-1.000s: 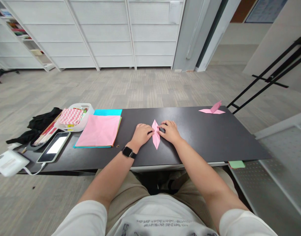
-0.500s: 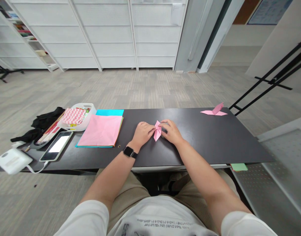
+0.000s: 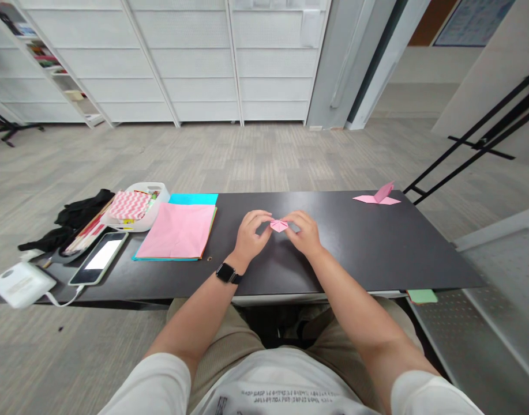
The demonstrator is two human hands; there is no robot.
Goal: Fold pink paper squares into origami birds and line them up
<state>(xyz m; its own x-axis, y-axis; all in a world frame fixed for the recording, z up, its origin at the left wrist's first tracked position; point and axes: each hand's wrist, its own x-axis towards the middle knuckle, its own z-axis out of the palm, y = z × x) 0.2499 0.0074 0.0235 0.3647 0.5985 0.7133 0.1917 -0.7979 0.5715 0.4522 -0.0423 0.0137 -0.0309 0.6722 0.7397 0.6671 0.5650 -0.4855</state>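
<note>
A small folded piece of pink origami paper (image 3: pixel 278 226) is held between my two hands over the middle of the dark table. My left hand (image 3: pixel 252 233), with a black watch at the wrist, pinches its left end between thumb and fingers. On the right end, my right hand (image 3: pixel 304 231) pinches in the same way. The fingertips hide both ends of the paper. Left of my hands lies a stack of coloured paper sheets (image 3: pixel 177 230), pink on top. A finished-looking pink origami bird (image 3: pixel 382 195) sits near the table's far right corner.
On the left of the dark table (image 3: pixel 368 248) are a white basket (image 3: pixel 160 203) with a pink-checked item, a phone (image 3: pixel 98 259) on a cable, a white charger-like box (image 3: pixel 23 283) and black cloth (image 3: pixel 85 207). Green paper (image 3: pixel 422 296) sticks out below the front right edge.
The folded paper has gone from a tall upright diamond to a short, wide shape between my fingers. My hands have turned slightly and now pinch it at opposite ends.
</note>
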